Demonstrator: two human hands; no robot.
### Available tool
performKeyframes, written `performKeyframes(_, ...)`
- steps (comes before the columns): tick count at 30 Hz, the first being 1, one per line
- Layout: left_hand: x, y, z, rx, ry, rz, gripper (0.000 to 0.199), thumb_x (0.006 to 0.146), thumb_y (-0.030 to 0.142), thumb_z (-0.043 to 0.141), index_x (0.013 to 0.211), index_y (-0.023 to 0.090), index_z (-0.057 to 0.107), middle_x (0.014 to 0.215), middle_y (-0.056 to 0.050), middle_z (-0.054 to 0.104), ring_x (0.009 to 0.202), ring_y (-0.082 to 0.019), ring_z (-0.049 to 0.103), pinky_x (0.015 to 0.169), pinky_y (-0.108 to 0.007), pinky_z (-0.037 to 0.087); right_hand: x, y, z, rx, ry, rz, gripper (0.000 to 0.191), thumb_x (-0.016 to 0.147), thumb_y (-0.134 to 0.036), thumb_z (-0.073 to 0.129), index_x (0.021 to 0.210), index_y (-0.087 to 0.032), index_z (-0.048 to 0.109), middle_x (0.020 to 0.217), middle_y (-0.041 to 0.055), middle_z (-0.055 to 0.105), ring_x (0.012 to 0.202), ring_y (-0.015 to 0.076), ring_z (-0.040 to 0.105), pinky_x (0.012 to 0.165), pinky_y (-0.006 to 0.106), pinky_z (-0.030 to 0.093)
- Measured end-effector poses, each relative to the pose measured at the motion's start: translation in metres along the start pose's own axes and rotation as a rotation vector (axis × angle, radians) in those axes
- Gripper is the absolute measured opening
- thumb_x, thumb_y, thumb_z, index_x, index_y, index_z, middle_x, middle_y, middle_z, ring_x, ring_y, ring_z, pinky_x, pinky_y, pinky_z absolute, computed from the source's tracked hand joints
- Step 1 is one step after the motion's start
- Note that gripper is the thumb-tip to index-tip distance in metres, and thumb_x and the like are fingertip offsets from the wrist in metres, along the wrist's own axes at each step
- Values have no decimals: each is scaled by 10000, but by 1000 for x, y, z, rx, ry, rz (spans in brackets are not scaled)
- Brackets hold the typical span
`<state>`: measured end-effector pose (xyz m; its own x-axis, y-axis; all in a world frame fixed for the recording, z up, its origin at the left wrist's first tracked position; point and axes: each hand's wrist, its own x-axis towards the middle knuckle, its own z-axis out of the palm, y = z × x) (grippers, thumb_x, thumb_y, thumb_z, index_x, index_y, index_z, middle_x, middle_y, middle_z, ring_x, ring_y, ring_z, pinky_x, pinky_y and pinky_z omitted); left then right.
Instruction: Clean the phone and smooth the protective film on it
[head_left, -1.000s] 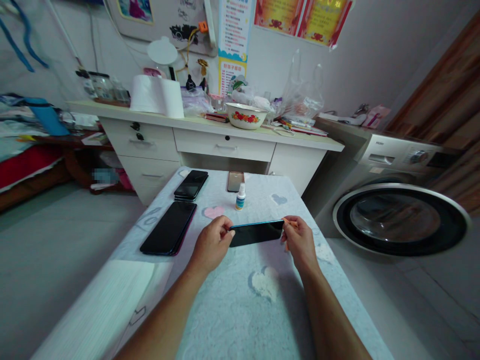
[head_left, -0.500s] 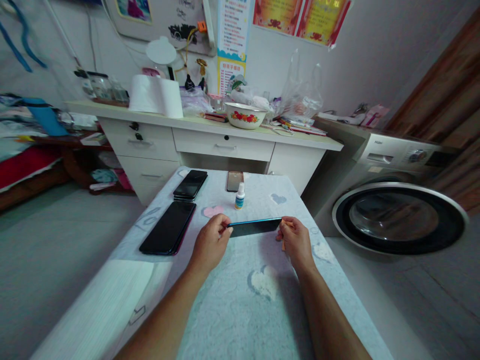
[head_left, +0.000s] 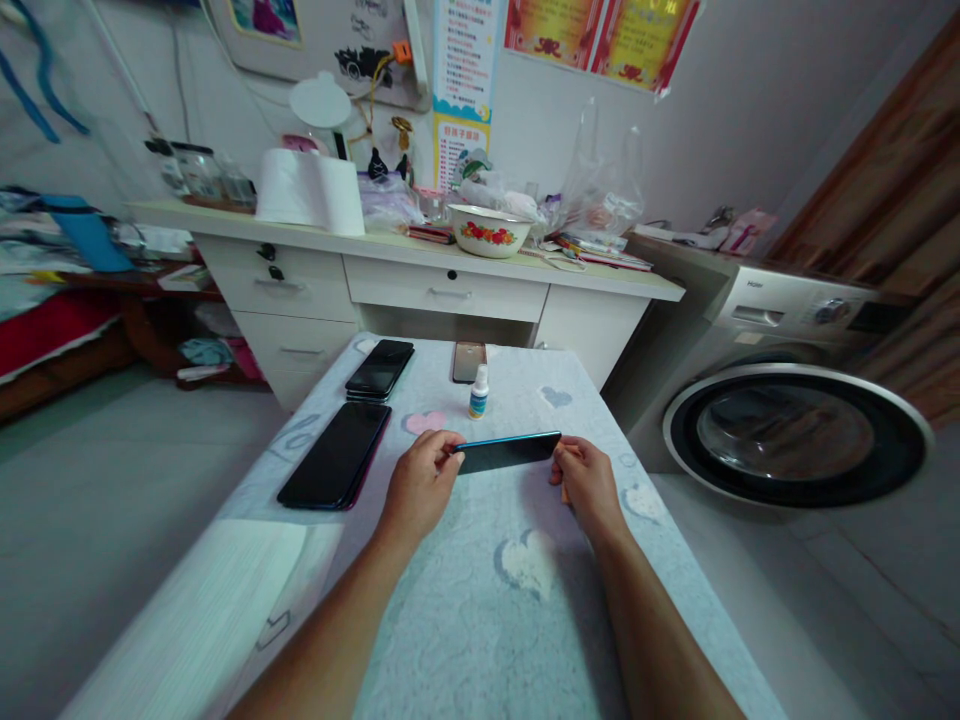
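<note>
A phone (head_left: 510, 454) with a blue edge is held sideways and tilted over the cloth-covered table, its dark face toward me. My left hand (head_left: 421, 482) pinches its left end between thumb and fingers. At the right end, my right hand (head_left: 589, 482) is closed on a small orange cloth (head_left: 565, 494), mostly hidden by the fingers, and presses against the phone's corner. Just beyond the phone stands a small white spray bottle (head_left: 478, 392) with a blue label. To the left lie a large black phone (head_left: 335, 456) and, behind it, more stacked phones (head_left: 380, 368).
A brownish phone or case (head_left: 469, 361) lies at the table's far edge. Behind the table is a white desk (head_left: 450, 292) carrying a flowered bowl (head_left: 489, 232), paper rolls (head_left: 309, 192) and plastic bags. A washing machine (head_left: 780, 330) stands to the right.
The right end of the phone has risen slightly, and my right hand has shifted a little to the left with it. Both hands keep their grip.
</note>
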<state>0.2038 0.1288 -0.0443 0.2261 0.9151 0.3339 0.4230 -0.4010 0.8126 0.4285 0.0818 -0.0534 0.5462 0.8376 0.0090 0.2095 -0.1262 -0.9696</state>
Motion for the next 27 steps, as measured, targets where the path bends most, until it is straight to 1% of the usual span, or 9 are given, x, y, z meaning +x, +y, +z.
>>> performKeyframes(4,0,0,0,-11,-2,0,137,802,216,512,904,200,602,874,-12,599,747,-136,587,696,-245,460,-4,-9,0,144,32,-26,345,720,-384,584,959,-137,603,620,-12,560,477,113,538,362,175,378)
performKeyframes(10,0,-3,1,-14,-3,5,142,801,212,517,913,197,603,872,-13,606,746,-136,584,693,-244,457,-7,-14,0,190,63,-57,372,743,-403,578,1001,-136,598,639,-10,564,487,112,539,361,174,373)
performKeyframes(14,1,-3,0,-14,2,13,134,798,211,523,901,193,607,863,-12,606,748,-138,583,693,-248,456,-4,-7,1,149,47,-45,380,743,-405,570,1006,-132,602,632,-9,572,445,99,508,336,172,345)
performKeyframes(18,1,-2,0,-17,5,16,129,793,207,525,889,192,611,854,-11,610,744,-140,585,687,-249,459,1,3,1,90,33,-38,409,744,-429,559,1021,-131,602,634,-2,583,441,108,508,320,177,327)
performKeyframes(22,1,-2,1,-13,10,16,131,792,208,528,894,193,609,864,-13,613,757,-143,585,699,-255,458,2,8,1,-19,30,-43,352,751,-361,532,993,-120,617,646,21,606,449,112,524,352,189,364)
performKeyframes(27,1,-4,1,-12,9,20,130,793,209,527,895,197,609,868,-12,611,760,-143,585,702,-258,460,1,7,0,-111,15,-1,334,751,-312,509,996,-123,635,657,37,623,469,125,539,357,192,370)
